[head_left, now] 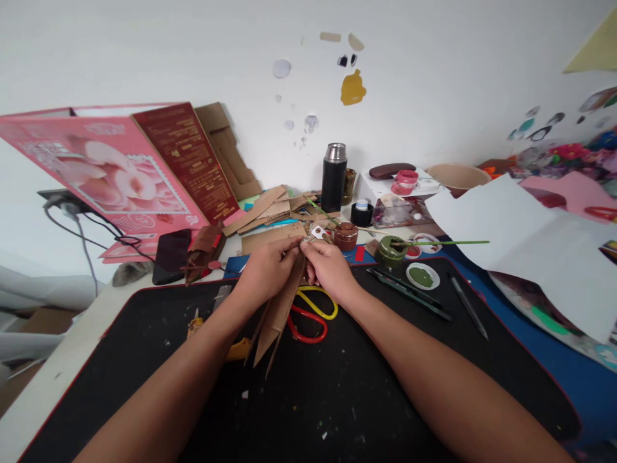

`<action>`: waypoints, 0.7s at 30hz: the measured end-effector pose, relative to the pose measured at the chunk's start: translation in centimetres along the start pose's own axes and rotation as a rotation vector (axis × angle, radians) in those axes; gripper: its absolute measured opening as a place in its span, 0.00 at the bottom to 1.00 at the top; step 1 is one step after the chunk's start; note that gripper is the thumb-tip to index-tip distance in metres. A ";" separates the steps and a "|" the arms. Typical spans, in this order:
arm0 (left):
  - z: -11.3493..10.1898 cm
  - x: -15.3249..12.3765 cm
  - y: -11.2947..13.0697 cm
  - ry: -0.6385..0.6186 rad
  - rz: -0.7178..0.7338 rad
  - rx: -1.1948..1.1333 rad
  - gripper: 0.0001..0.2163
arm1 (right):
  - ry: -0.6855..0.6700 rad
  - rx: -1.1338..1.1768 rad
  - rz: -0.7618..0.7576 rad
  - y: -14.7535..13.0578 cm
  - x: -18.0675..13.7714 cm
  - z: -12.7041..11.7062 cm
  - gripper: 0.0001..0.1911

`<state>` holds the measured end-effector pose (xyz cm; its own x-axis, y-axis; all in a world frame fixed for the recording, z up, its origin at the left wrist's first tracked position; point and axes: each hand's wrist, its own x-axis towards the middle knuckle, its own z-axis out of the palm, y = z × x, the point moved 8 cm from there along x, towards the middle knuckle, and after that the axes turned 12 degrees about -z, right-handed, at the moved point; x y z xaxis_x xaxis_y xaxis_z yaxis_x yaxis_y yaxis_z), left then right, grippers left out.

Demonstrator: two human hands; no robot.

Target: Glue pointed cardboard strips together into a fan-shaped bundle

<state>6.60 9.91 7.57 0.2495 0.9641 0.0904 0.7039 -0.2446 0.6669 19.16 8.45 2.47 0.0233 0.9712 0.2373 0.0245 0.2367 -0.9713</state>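
Observation:
Between my two hands a folded piece of brown cardboard (278,315) hangs at a slant above the black mat (347,392). My left hand (272,267) is closed on its upper end, thumb and fingers pinched. Close beside it, my right hand (328,260) pinches the same top end, the fingertips of both hands almost meeting. Scissors with one red and one yellow handle loop (315,303) lie on the mat just under my right hand; their blades are hidden. Partly behind my left forearm is a yellow-orange tool (238,349), probably a glue gun.
Cardboard scraps (270,212) pile up behind my hands. Open paint jars, brown (346,238) and green (391,252), hold brushes. A black thermos (333,180) stands by the wall. A pink bag (120,167) and a phone (171,256) are left; white paper (525,238) overhangs the right.

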 end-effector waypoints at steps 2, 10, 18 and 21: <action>0.0 0.0 0.1 -0.001 0.003 0.002 0.19 | 0.004 0.008 -0.002 0.0 0.0 0.0 0.27; 0.1 0.0 0.1 -0.009 -0.002 -0.003 0.19 | 0.003 0.010 0.000 0.1 0.0 0.0 0.27; 0.1 0.1 0.0 -0.044 -0.024 -0.009 0.21 | 0.013 0.033 -0.003 0.1 0.0 0.1 0.28; -0.2 0.3 -0.2 -0.046 -0.054 -0.032 0.24 | 0.032 0.070 -0.008 -0.2 -0.1 0.1 0.27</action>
<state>6.37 10.24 7.64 0.2423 0.9700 0.0197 0.6955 -0.1878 0.6935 19.08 8.34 2.66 0.0550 0.9680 0.2449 -0.0447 0.2474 -0.9679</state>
